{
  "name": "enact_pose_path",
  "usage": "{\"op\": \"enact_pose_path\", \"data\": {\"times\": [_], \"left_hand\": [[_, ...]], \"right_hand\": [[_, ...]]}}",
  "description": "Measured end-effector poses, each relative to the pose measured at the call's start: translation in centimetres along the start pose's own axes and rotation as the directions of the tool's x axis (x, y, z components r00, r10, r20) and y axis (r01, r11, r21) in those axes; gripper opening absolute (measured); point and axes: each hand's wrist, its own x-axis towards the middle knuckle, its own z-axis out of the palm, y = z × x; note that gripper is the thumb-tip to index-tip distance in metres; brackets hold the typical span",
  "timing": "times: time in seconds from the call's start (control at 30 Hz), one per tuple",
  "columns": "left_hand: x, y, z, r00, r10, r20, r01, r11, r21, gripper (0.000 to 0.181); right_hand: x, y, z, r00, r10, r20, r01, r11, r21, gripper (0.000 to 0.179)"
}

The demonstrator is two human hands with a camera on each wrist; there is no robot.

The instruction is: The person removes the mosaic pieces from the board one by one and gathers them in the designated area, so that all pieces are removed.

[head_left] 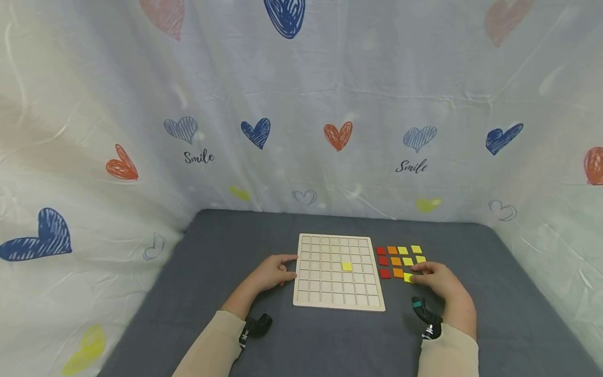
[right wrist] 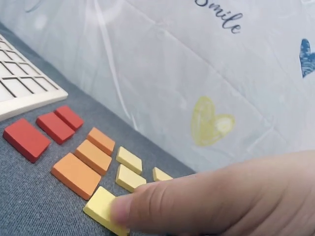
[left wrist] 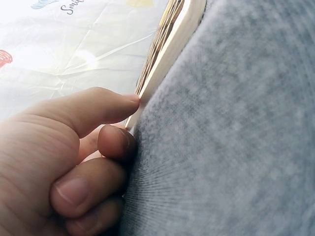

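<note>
A pale wooden grid board (head_left: 339, 300) lies on the dark table, with one yellow tile (head_left: 347, 267) among its cells. At the board's left edge, my left hand (head_left: 269, 271) touches the rim with index finger and thumb spread apart. The left wrist view shows the thumb (left wrist: 115, 104) against the board's side (left wrist: 165, 61), the other fingers bent beneath. My right hand (head_left: 440, 280) holds the nearest loose yellow tile (right wrist: 101, 205) at its right end. Its thumb (right wrist: 162, 204) lies over that tile in the right wrist view, hiding the other fingers.
Right of the board lie red tiles (head_left: 383, 261), orange tiles (head_left: 395, 261) and other yellow tiles (head_left: 407, 261) in columns. The grey table cloth (head_left: 339, 345) runs back to a white curtain (head_left: 367, 173) with printed hearts. Black wrist devices (head_left: 426, 314) sit at both cuffs.
</note>
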Motion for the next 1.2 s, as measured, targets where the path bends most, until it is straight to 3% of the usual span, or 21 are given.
{"op": "enact_pose_path", "data": {"times": [0.4,0.67,0.83,1.0,1.2], "left_hand": [[0.1,-0.1,0.1,1.0,-0.013,-0.019,0.013,1.0,0.0,0.058],[0.1,0.0,0.0,1.0,-0.01,-0.006,0.01,1.0,-0.003,0.058],[0.1,-0.1,0.0,1.0,-0.002,-0.007,0.002,1.0,0.01,0.057],[0.1,0.0,-0.1,1.0,-0.001,-0.009,0.001,1.0,0.007,0.057],[0.0,0.2,0.0,1.0,0.0,-0.003,0.0,1.0,-0.006,0.057]], "right_hand": [[-0.4,-0.5,-0.1,1.0,0.001,-0.006,-0.001,1.0,0.015,0.04],[-1.3,-1.7,-0.5,0.989,-0.079,-0.123,0.083,0.996,0.026,0.044],[-1.5,-3.6,-0.3,0.976,-0.136,-0.171,0.143,0.989,0.029,0.045],[-1.4,-6.4,0.7,0.965,-0.201,-0.17,0.214,0.975,0.062,0.043],[-1.3,-9.4,2.5,0.93,-0.341,-0.134,0.354,0.931,0.09,0.035]]}}
